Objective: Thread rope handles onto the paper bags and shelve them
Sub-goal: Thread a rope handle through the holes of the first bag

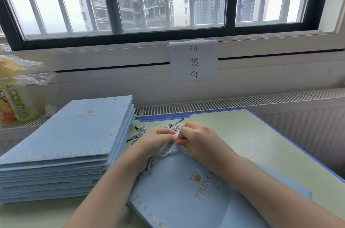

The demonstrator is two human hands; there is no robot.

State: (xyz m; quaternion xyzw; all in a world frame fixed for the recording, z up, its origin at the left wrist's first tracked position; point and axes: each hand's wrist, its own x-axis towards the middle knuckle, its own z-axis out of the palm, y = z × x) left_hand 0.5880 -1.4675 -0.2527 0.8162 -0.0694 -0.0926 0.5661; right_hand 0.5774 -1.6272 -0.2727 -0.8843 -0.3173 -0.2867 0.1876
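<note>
A flat light-blue paper bag [179, 190] with a gold crown print lies on the table in front of me. A grey-white twisted rope handle [164, 156] loops across its top. My left hand [153, 141] and my right hand [199, 141] meet at the bag's top edge, both pinching the paper and a rope end there. Several loose rope handles [143, 130] with black tips lie just beyond my hands. A tall stack of flat blue bags [74, 140] stands to the left.
The green table with a blue rim [291, 145] extends to the right. A drink bottle [17, 104] and a clear plastic bag [22, 71] sit on the radiator grille at far left. A paper sign [194, 60] hangs below the window.
</note>
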